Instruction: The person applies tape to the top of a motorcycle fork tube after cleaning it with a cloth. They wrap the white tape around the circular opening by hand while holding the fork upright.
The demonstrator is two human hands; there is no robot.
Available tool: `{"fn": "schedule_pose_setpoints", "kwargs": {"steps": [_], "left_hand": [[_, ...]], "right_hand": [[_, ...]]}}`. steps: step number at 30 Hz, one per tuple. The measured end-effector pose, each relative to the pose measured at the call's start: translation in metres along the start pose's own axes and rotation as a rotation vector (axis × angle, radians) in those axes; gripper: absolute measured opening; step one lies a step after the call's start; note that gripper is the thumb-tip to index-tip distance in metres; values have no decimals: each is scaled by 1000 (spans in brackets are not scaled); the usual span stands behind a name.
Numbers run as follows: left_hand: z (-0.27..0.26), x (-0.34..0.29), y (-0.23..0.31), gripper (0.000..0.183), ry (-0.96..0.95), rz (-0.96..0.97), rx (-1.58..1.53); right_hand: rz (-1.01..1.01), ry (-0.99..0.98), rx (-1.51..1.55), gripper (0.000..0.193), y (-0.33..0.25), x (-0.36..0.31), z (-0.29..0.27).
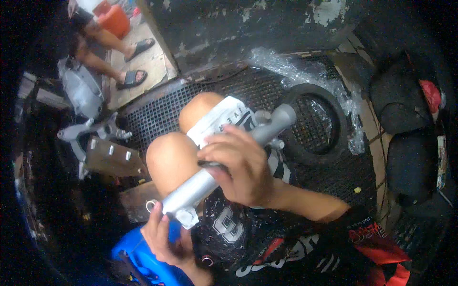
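The left hand (168, 240) pinched and the right hand (244, 166) wrapped the silver tube (192, 189), seemingly for rubbing, which next needed steady support.

- The right hand (245, 164) sits higher, back facing up, fingers curled in a grip and aimed leftward.
- The right forearm (310, 202) is bare and slants in from the lower right.
- The left hand (167, 238) is lower, fingers reaching upward and bent.
- The left wrist (196, 271) rises from the bottom edge.
- Both bare knees (169, 155) are bent, side by side beyond the hands.
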State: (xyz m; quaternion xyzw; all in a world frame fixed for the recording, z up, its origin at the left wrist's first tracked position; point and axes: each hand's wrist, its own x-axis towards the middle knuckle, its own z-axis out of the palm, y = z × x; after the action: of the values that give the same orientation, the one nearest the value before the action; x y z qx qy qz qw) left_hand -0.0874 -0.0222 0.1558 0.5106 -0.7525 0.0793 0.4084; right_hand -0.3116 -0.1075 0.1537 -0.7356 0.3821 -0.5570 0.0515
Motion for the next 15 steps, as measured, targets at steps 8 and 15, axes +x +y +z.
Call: {"fn": "schedule_pose_setpoints", "kwargs": {"steps": [8,15], "left_hand": [[-56,23,27,113,-434,-396,-260],[-48,40,4,93,-879,-783,-823]], "right_hand": [[-233,-106,20,21,2,40,12],[-490,-446,249,21,12,102,26]]}}
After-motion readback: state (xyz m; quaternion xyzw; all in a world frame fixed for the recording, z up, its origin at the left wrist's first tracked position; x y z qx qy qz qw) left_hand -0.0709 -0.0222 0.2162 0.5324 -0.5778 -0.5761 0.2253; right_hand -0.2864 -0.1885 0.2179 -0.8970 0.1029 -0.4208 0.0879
